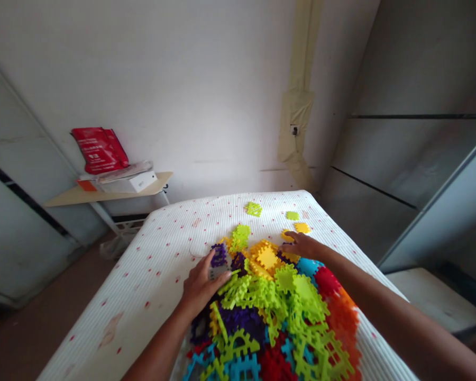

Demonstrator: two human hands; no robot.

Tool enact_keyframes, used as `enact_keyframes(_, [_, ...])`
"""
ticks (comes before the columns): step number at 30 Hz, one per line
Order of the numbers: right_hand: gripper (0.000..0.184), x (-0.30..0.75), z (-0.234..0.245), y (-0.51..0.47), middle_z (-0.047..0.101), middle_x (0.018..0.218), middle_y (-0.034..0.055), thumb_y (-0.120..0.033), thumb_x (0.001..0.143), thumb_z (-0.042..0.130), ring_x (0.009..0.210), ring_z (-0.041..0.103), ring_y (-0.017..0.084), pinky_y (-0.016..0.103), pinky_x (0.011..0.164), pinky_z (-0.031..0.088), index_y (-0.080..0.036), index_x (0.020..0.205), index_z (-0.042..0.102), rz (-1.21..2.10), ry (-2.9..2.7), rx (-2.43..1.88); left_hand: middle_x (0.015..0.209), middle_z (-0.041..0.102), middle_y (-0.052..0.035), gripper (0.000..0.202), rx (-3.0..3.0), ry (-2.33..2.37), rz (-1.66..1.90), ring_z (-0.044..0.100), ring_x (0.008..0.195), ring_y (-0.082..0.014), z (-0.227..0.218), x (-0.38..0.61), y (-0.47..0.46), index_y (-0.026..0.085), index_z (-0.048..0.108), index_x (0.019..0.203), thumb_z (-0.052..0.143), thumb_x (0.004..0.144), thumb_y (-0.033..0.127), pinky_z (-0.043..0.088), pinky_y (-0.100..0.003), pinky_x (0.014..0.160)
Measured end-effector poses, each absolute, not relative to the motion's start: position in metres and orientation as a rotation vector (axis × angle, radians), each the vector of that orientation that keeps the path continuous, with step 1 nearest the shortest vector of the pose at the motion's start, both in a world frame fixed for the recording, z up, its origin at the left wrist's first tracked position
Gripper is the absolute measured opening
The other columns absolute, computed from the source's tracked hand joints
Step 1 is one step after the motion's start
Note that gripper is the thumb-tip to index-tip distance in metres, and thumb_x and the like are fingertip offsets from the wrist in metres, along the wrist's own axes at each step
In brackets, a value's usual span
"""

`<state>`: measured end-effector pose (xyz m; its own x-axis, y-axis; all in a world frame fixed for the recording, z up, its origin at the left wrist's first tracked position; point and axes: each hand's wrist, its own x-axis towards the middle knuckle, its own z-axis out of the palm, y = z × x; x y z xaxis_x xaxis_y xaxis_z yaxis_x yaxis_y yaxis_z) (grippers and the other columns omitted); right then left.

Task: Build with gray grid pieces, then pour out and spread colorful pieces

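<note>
A heap of toothed plastic interlocking building pieces [262, 291] in green, yellow, purple, blue, red and orange lies before me. At its left edge is my left hand [204, 280], thumb and fingers apart. Its fingertips are beside a purple piece [219, 254], and the thumb reaches over the green pieces [238, 291]. My right hand [299, 244] stretches over the far right of the heap, fingers extended and apart. Its fingertips touch or hover at a yellow piece [286, 234]; contact is hard to make out. A purple piece is partly hidden under this hand.
The heap rests on a white ribbed bed cover [143, 286] with red specks. Farther back lie a green lattice piece [254, 208], a green square [292, 215] and a yellow square [302, 227]. A small table [158, 185] holds red packages [99, 151] and a white box [130, 182]. Grey cabinets [381, 153] stand right.
</note>
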<state>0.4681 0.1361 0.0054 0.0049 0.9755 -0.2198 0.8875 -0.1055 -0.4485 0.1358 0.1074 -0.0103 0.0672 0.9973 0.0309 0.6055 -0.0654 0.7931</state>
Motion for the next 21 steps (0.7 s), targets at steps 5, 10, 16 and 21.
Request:
enact_keyframes(5, [0.088, 0.438, 0.008, 0.145, 0.044, 0.133, 0.0179, -0.07, 0.063, 0.059, 0.121, 0.042, 0.036, 0.044, 0.097, 0.035, -0.02, 0.134, 0.042, 0.829, -2.067, -2.001, 0.137, 0.041, -0.0128, 0.088, 1.808, 1.537, 0.727, 0.033, 0.127, -0.035, -0.012, 0.149, 0.117, 0.022, 0.041, 0.133, 0.069, 0.056, 0.054, 0.023, -0.049, 0.104])
enact_keyframes(10, [0.082, 0.418, 0.012, 0.15, 0.048, 0.128, 0.0186, -0.07, 0.064, 0.059, 0.116, 0.046, 0.039, 0.048, 0.093, 0.036, -0.021, 0.128, 0.049, 0.929, -2.096, -1.954, 0.125, 0.045, -0.0113, 0.082, 1.753, 1.436, 0.786, 0.041, 0.121, -0.03, -0.009, 0.165, 0.119, 0.021, 0.048, 0.127, 0.074, 0.051, 0.04, 0.03, -0.041, 0.102])
enact_keyframes(16, [0.074, 0.399, 0.005, 0.157, 0.052, 0.125, 0.0147, -0.063, 0.067, 0.06, 0.112, 0.05, 0.034, 0.042, 0.091, 0.041, -0.021, 0.127, 0.05, 0.956, -2.093, -1.808, 0.122, 0.049, -0.0079, 0.082, 1.5, 1.296, 0.944, 0.051, 0.111, -0.0269, -0.018, 0.182, 0.121, 0.023, 0.046, 0.128, 0.075, 0.051, 0.022, 0.04, -0.038, 0.094])
enact_keyframes(21, [0.068, 0.395, -0.001, 0.155, 0.057, 0.117, 0.0119, -0.057, 0.068, 0.063, 0.105, 0.054, 0.03, 0.038, 0.088, 0.043, -0.019, 0.123, 0.053, 0.958, -2.049, -1.723, 0.116, 0.056, -0.0074, 0.086, 1.223, 1.088, 0.999, 0.058, 0.098, -0.0222, -0.016, 0.18, 0.119, 0.021, 0.04, 0.13, 0.074, 0.051, 0.018, 0.046, -0.035, 0.086])
